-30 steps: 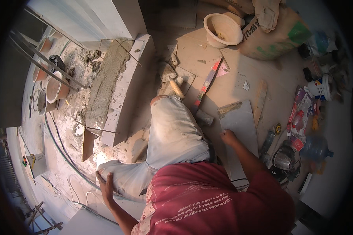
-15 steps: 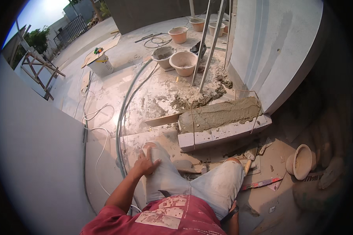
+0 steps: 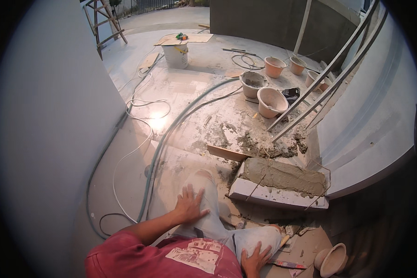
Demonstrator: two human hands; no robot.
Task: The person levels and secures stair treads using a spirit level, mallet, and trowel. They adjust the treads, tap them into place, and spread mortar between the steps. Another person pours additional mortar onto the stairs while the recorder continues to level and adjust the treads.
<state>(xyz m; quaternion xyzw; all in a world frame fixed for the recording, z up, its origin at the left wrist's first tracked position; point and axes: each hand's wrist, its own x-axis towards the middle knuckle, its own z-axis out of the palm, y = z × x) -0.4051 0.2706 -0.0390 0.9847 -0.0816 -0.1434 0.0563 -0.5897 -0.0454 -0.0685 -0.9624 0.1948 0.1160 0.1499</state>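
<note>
My left hand point(image 3: 190, 207) rests with fingers spread on my left thigh, holding nothing. On my right thigh lies my right hand point(image 3: 256, 260), its fingers apart and no object in it. Ahead of my knees, a white block point(image 3: 279, 195) carries a thick bed of wet grey mortar point(image 3: 285, 177). Thin bent wires point(image 3: 257, 186) loop around the block near both ends. A wooden board point(image 3: 227, 153) stands on edge at its far left end. By my right knee are a tool with a yellowish handle point(image 3: 285, 241) and a long red-and-white strip point(image 3: 289, 265), partly hidden.
Spilled mortar point(image 3: 282, 149) lies behind the block, below a leaning metal ladder point(image 3: 326, 74). Several tubs, including a pale one point(image 3: 272, 102), stand farther back. A green hose point(image 3: 171, 127) and white cable point(image 3: 133, 155) cross the floor at left. A round bowl point(image 3: 332, 260) sits right.
My view has swung left, shifting the scene rightward. My right hand has come up from beside my hip onto my right thigh. My left hand stays on the left leg, slightly farther back.
</note>
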